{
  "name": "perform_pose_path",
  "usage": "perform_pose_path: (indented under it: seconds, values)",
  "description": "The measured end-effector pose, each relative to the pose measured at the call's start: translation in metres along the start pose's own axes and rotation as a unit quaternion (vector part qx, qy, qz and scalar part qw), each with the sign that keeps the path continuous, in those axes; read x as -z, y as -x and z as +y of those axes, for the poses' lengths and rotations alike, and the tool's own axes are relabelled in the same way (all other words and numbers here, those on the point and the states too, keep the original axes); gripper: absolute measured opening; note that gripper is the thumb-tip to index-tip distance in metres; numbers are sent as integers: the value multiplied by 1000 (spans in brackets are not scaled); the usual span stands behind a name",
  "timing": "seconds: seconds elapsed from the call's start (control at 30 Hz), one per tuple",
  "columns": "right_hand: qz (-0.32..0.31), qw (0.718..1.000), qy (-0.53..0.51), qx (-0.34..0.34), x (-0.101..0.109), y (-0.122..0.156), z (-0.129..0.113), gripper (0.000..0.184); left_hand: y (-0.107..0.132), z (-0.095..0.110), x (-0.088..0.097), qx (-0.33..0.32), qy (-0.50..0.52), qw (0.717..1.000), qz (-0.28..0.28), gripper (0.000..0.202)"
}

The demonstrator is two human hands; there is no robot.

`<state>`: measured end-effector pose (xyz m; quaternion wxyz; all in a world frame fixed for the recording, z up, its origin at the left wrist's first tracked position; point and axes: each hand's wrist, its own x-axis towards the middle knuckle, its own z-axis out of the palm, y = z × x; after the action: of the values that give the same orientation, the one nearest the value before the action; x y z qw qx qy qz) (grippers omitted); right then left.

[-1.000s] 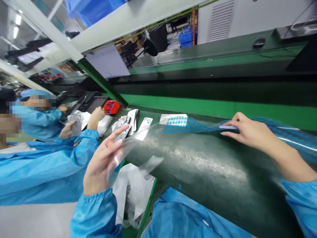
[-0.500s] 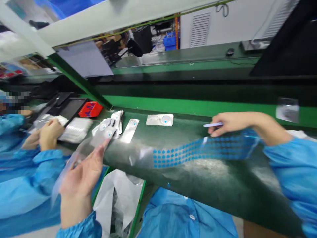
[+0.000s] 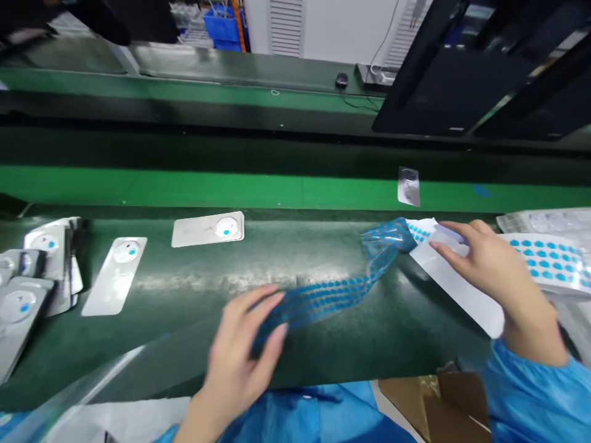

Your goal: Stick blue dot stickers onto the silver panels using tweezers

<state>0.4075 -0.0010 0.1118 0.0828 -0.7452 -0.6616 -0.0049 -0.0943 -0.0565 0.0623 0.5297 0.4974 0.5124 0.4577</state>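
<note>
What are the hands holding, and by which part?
The right hand pinches a white backing strip where the blue-dotted clear film joins it. The left hand holds the film lower down, but blur hides exactly how.

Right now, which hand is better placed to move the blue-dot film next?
Probably your left: your left hand is at the loose middle of the blue-dot film, while your right hand is occupied on the white strip at the film's far end.

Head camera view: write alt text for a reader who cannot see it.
Two bare hands over a dark green work surface: the right hand grips a white strip, and a clear film printed with blue dots twists across to the left hand. White cards lie to the left, a blue-dotted sheet to the right.
</note>
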Motion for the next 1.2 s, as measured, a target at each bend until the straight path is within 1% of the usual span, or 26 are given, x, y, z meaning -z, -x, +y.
perform_pose_path:
  seconds: [0.03,0.07,0.1,0.13,0.2,0.23,0.3,0.37,0.47,0.53,0.57,0.6,0.63,0.67,0.7,0.73,0.77,0.83,0.87,0.93,0.97,1.0,1.03,1.07,1.13,1.2]
  values:
    - [-33,999,12,4,-10,-10,3,69,-18,-7,-25,-45,-110,991,-68,51]
    - [-70,997,17,15,-20,-25,5,66,-36,-15,-48,-71,-172,974,-126,61]
    - [-78,997,13,18,-30,-43,5,63,-53,-22,-68,-84,-205,960,-171,69]
    - [-87,996,7,20,-37,-63,5,61,-68,-29,-83,-86,-227,947,-209,71]
    - [-195,980,-13,31,-46,-103,3,59,-90,-37,-101,-76,-230,937,-250,58]
    - [-220,975,-25,36,-47,-120,3,55,-96,-39,-102,-71,-219,938,-257,48]
    - [-279,957,-56,56,-44,-145,4,45,-103,-34,-94,-66,-186,947,-253,34]
    - [-334,935,-85,81,-39,-159,6,42,-107,-20,-75,-64,-171,950,-253,30]
    - [-404,902,-108,105,-36,-169,8,44,-121,6,-39,-71,-201,939,-269,37]
    - [-429,889,-111,111,-37,-173,3,43,-139,18,-18,-77,-244,929,-268,41]
    - [-428,891,-108,112,-36,-174,0,43,-150,22,-10,-78,-274,922,-263,44]
    - [-401,904,-95,110,-33,-173,-4,43,-161,24,-3,-78,-313,910,-259,46]
    - [-354,926,-75,105,-27,-170,-7,45,-171,24,1,-81,-360,894,-253,48]
    - [-296,949,-49,97,-18,-163,-9,48,-179,23,3,-92,-415,873,-241,48]
    - [-213,973,-18,86,-7,-152,-8,51,-184,21,3,-108,-470,847,-224,49]
    - [-153,985,3,75,7,-136,-4,54,-186,18,1,-129,-521,819,-204,50]
    - [-115,991,13,65,22,-114,2,58,-185,14,-3,-151,-560,793,-184,52]
    - [18,999,5,43,50,-59,24,59,-175,5,-13,-200,-594,763,-160,55]
    - [71,997,16,17,60,-27,38,59,-167,1,-19,-226,-591,757,-164,56]
    - [124,990,30,-56,65,37,68,54,-151,-9,-34,-285,-567,750,-188,58]
    - [108,990,24,-91,60,65,84,54,-145,-14,-42,-310,-555,744,-206,59]
    - [113,985,15,-129,50,89,99,60,-140,-20,-52,-329,-545,738,-224,60]
    - [130,978,8,-165,35,107,113,74,-136,-25,-63,-342,-539,731,-240,60]
    - [180,963,-1,-200,17,120,126,90,-135,-30,-75,-350,-537,725,-253,62]
    - [228,939,-31,-257,-23,126,145,113,-137,-40,-103,-358,-539,713,-269,66]
    - [291,907,-48,-302,-57,115,154,113,-142,-48,-133,-363,-542,704,-279,73]
